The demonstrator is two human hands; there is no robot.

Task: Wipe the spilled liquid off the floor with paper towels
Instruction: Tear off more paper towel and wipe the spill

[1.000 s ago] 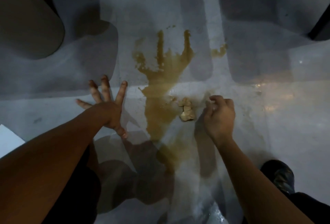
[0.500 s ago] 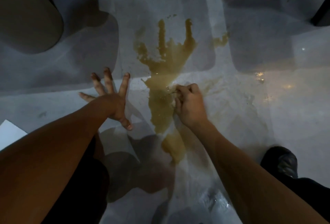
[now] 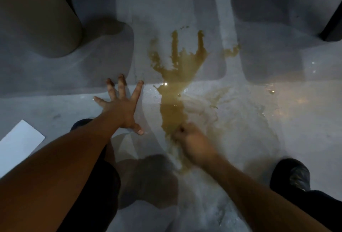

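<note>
A brown liquid spill (image 3: pixel 177 76) spreads over the grey floor, with finger-like streaks at its far end and a narrow run toward me. Pale wet smears (image 3: pixel 212 102) lie to its right. My left hand (image 3: pixel 122 107) is pressed flat on the floor left of the spill, fingers spread, holding nothing. My right hand (image 3: pixel 192 143) is a closed, motion-blurred fist pressed on the near end of the spill. The paper towel wad is hidden under that fist.
A large beige rounded object (image 3: pixel 37 13) stands at the far left. A white sheet (image 3: pixel 20 139) lies on the floor at the left edge. My dark shoe (image 3: pixel 290 174) is at the lower right. A dark object (image 3: pixel 333 28) sits at the far right.
My right hand closed over the crumpled towel wad that lay beside it, moved left into the spill, then dragged back toward me to the spill's near end. My left hand stayed planted.
</note>
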